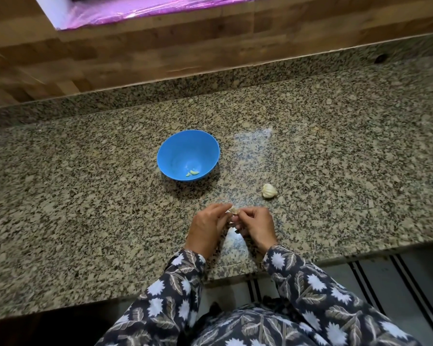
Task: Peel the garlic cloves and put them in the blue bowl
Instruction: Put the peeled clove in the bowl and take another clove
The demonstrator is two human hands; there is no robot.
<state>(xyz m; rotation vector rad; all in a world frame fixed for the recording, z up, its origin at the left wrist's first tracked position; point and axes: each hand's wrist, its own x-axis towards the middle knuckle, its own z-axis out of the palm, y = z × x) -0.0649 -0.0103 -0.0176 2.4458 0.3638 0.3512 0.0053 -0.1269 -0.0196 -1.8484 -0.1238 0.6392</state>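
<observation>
A blue bowl (188,156) stands on the granite counter (85,196), with two small peeled garlic cloves (193,173) lying in its bottom. Just in front of the bowl, my left hand (208,227) and my right hand (254,224) meet above the counter. Both pinch one small garlic clove (233,210) between their fingertips; most of the clove is hidden by the fingers. A partial garlic bulb (269,190) lies on the counter to the right of the bowl, apart from both hands.
A wood-patterned wall (160,51) rises behind the counter's raised granite back edge. A purple shiny sheet (148,8) shows at the top. The counter's front edge runs just below my wrists, with striped floor (385,283) beyond it.
</observation>
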